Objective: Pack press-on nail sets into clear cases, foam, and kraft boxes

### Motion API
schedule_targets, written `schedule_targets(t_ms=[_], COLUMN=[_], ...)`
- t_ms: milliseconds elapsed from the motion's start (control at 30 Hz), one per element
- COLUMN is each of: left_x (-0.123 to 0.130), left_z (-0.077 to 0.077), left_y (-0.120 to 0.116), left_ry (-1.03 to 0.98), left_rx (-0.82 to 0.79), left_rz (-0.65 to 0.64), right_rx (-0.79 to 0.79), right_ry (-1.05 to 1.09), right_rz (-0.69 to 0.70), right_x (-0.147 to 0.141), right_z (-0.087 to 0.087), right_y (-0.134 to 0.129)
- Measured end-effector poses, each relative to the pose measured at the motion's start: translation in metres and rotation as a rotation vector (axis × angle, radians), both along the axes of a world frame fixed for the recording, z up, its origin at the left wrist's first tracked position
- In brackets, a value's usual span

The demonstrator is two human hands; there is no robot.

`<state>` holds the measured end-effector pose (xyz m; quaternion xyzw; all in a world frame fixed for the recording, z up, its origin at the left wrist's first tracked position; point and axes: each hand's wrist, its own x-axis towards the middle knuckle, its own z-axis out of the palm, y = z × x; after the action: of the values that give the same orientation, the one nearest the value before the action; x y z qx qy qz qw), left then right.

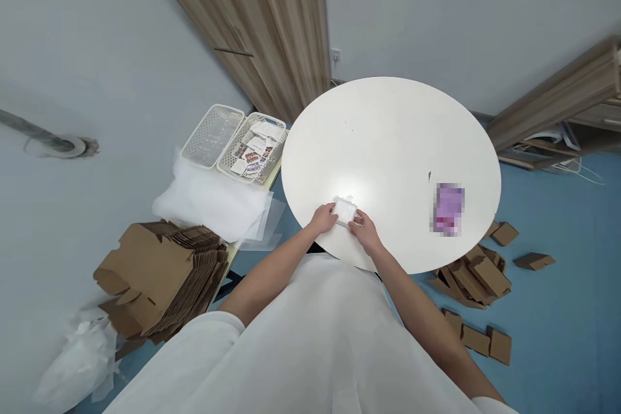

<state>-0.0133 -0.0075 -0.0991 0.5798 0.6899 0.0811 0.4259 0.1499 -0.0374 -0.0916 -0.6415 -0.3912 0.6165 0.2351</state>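
A small white packet (345,211) lies at the near edge of the round white table, with a loose, crinkled bit at its far side. What it contains cannot be made out. My left hand (324,218) grips its left side, fingers curled over the edge. On the opposite side my right hand (365,231) holds the near right corner between thumb and fingers. Farther right on the tabletop is a purple item (449,209), blurred into coarse blocks.
White baskets (213,136) stand at left, one holding printed cards (255,155). Nearer are white foam sheets (213,197) and stacked flat brown cardboard (160,278). Brown boxes (478,275) lie on the blue floor at right. A wooden cabinet (272,32) stands behind the round table (388,123).
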Motion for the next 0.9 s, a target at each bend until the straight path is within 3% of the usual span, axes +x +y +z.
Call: schedule_targets(t_ms=[367, 700, 900], left_x=[-0.016, -0.077, -0.115], left_z=[-0.005, -0.005, -0.008], left_y=[0.000, 0.015, 0.039], left_ry=[-0.208, -0.312, -0.305], left_rx=[-0.018, -0.024, 0.047], left_rz=[0.136, 0.148, 0.179], right_rx=[-0.024, -0.010, 0.007], right_ry=[-0.020, -0.093, -0.071], right_rz=[-0.095, -0.131, -0.123], right_x=[-0.017, -0.080, -0.123], right_z=[-0.002, 0.003, 0.011], right_y=[0.014, 0.028, 0.055])
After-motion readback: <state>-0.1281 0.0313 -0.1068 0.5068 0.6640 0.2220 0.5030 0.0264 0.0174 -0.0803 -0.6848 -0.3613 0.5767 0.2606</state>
